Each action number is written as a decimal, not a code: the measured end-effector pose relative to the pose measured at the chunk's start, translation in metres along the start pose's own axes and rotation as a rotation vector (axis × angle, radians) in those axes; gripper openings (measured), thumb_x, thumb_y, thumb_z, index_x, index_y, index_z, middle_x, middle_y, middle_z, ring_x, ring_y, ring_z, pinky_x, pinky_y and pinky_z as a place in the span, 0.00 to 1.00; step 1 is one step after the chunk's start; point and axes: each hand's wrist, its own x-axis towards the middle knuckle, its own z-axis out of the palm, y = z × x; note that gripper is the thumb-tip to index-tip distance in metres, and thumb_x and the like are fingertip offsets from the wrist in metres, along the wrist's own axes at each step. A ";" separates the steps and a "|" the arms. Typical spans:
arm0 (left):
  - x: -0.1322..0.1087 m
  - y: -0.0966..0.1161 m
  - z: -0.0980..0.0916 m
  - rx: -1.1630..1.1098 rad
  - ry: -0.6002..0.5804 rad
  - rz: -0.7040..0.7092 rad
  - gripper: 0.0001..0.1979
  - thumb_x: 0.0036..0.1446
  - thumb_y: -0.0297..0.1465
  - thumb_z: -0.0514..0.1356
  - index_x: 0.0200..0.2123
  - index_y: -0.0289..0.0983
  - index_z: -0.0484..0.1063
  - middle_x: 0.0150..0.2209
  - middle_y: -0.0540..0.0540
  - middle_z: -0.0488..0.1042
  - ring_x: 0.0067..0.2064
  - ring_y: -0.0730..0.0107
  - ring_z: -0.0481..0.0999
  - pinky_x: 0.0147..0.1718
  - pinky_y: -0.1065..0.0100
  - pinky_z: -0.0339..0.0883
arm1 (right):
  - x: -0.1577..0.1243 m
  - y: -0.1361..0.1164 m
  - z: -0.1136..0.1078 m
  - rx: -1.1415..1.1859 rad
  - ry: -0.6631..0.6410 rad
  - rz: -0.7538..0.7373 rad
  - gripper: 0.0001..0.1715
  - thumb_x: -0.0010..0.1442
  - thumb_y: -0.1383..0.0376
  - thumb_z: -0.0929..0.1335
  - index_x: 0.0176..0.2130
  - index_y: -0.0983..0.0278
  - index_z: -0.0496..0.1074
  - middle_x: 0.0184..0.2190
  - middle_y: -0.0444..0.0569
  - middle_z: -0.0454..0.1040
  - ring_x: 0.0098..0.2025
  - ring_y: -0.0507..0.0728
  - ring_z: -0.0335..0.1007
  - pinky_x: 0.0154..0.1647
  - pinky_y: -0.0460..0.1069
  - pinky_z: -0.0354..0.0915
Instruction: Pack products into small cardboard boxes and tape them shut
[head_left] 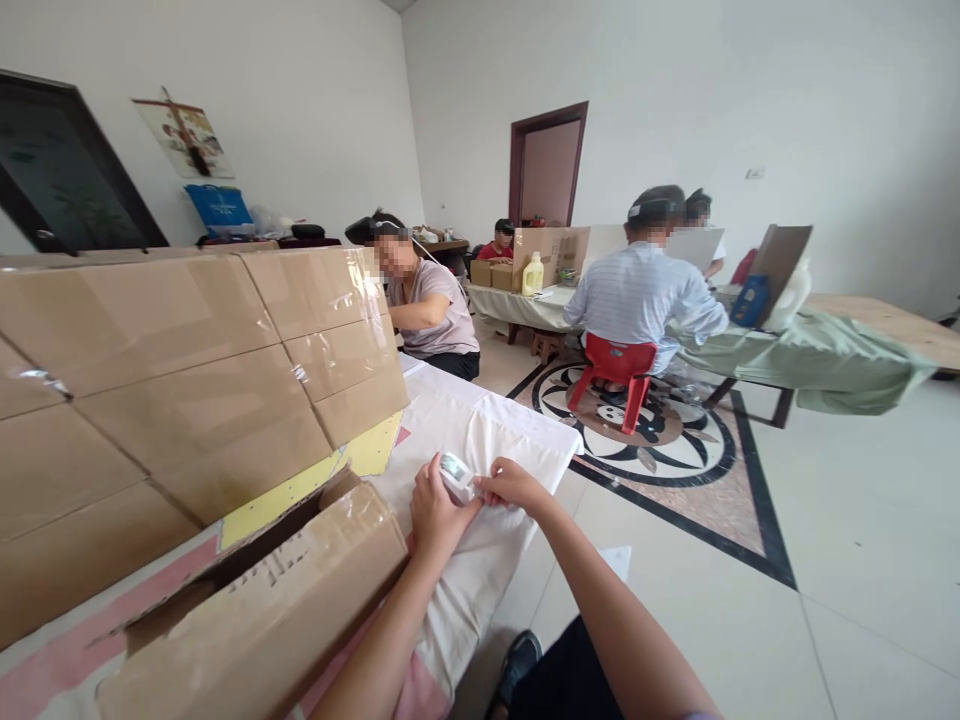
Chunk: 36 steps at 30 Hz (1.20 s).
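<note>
My left hand [433, 510] and my right hand [513, 485] meet over the white cloth [480, 420] on the table. Between them they hold a small white object [457, 474], a little packet or device with a grey face. The left fingers curl round its lower end and the right fingers pinch its right end. An open cardboard box [262, 610] lies on its side just left of my left forearm.
A wall of taped cardboard panels [187, 370] stands at the left. Other people sit at a green-covered table [810, 350] across the room, one on a red chair [616, 368]. Another person sits beyond my table. The tiled floor bears a round pattern.
</note>
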 end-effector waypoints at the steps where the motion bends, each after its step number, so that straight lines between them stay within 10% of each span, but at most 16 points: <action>1: 0.000 0.000 0.000 0.001 0.003 0.000 0.50 0.49 0.42 0.70 0.70 0.40 0.51 0.65 0.31 0.63 0.65 0.37 0.68 0.59 0.42 0.67 | -0.001 -0.001 0.000 -0.006 -0.008 0.008 0.22 0.64 0.58 0.73 0.33 0.59 0.56 0.19 0.40 0.74 0.19 0.49 0.63 0.20 0.44 0.53; 12: -0.001 0.002 -0.003 -0.009 -0.011 -0.012 0.50 0.50 0.43 0.70 0.71 0.38 0.50 0.65 0.31 0.63 0.63 0.37 0.69 0.59 0.43 0.67 | 0.004 0.002 0.001 0.092 -0.005 0.012 0.25 0.60 0.56 0.77 0.33 0.59 0.58 0.21 0.44 0.78 0.24 0.52 0.74 0.19 0.42 0.58; 20: 0.000 0.000 0.001 -0.038 0.006 -0.013 0.53 0.46 0.43 0.73 0.71 0.39 0.51 0.65 0.32 0.63 0.64 0.39 0.69 0.60 0.45 0.66 | -0.003 -0.002 -0.011 0.060 -0.080 0.052 0.21 0.70 0.52 0.67 0.31 0.63 0.63 0.23 0.49 0.79 0.18 0.48 0.65 0.17 0.43 0.54; 36: -0.001 0.004 -0.006 -0.034 -0.020 -0.011 0.55 0.45 0.44 0.74 0.71 0.38 0.51 0.66 0.30 0.62 0.65 0.40 0.67 0.62 0.45 0.65 | -0.002 -0.002 -0.022 0.020 -0.255 -0.031 0.18 0.57 0.57 0.73 0.23 0.67 0.75 0.17 0.44 0.69 0.19 0.46 0.55 0.20 0.45 0.47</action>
